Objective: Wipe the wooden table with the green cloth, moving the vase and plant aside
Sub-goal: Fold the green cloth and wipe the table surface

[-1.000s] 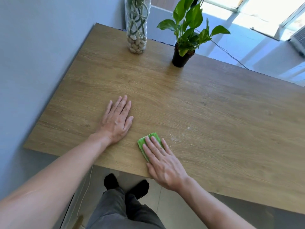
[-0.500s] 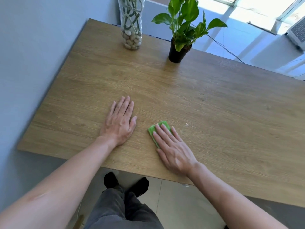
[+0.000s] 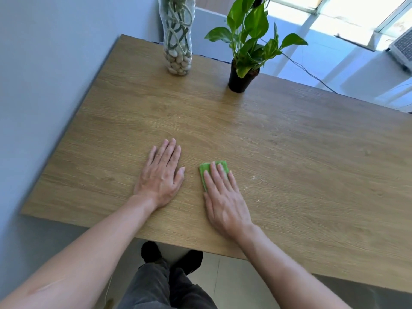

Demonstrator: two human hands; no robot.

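My right hand point(image 3: 224, 199) lies flat on a small folded green cloth point(image 3: 206, 169) and presses it onto the wooden table point(image 3: 301, 166) near the front edge. Only the cloth's far and left edges show past my fingers. My left hand point(image 3: 161, 175) rests flat on the bare wood just to the left, fingers together, holding nothing. A clear glass vase point(image 3: 177, 36) with pebbles and green stems stands at the far left edge. A leafy plant in a black pot point(image 3: 240, 80) stands to its right.
A grey wall runs along the table's left side. Faint white specks point(image 3: 254, 177) lie on the wood right of the cloth. A black cable point(image 3: 312, 74) trails on the floor behind the table. My legs and dark shoes point(image 3: 171, 257) are below the front edge.
My right hand has slid the cloth away from the front edge and to the right, over the spot where white dust lay. My left hand has stayed flat in place.
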